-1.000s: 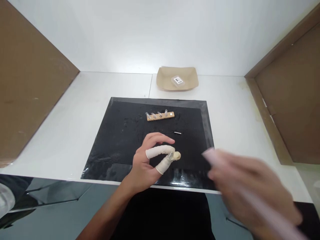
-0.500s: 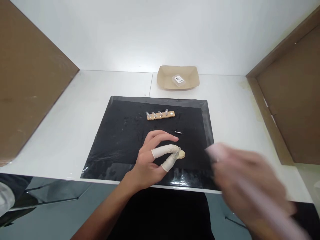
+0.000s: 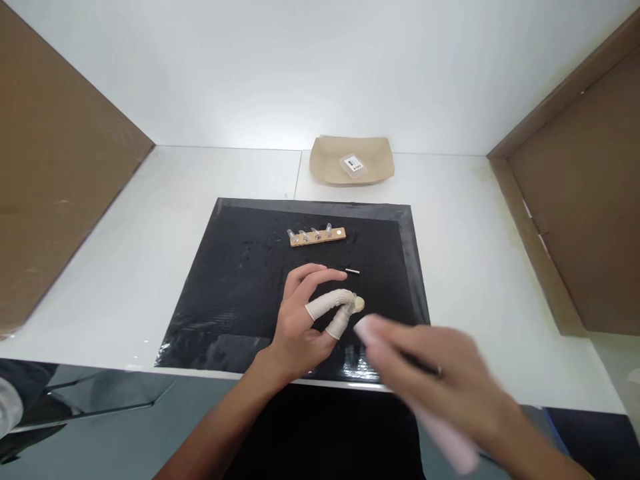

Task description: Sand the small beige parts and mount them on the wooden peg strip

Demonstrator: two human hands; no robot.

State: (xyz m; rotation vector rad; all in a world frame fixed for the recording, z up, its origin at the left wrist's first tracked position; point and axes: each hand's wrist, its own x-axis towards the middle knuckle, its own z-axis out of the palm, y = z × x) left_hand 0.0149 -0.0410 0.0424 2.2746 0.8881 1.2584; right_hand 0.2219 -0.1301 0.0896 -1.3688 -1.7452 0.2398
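My left hand (image 3: pixel 295 327) hovers over the black mat, white finger cots on its thumb and index finger. Those two fingertips pinch a small clear piece with a rounded cream-coloured end (image 3: pixel 359 305). Smeared by motion, my right hand (image 3: pixel 435 367) is just to the right, its fingers closed on a long white strip (image 3: pixel 447 440) whose kind I cannot make out. White also shows at its fingertips, close to the cream end but apart from it. Beyond my left hand's middle finger lies a short thin metallic rod (image 3: pixel 353 271).
A narrow tan strip (image 3: pixel 316 238) with several small clear pointed pieces lies on the black mat (image 3: pixel 225 267). Behind it, a brown paper tray (image 3: pixel 325 167) holds a small clear labelled box (image 3: pixel 353 165). Brown panels (image 3: pixel 65 153) border the white table (image 3: pixel 465 247).
My right hand has swung left and inward, close to the piece in my left hand. My left hand keeps its pinch and has hardly moved. The view has shifted slightly.
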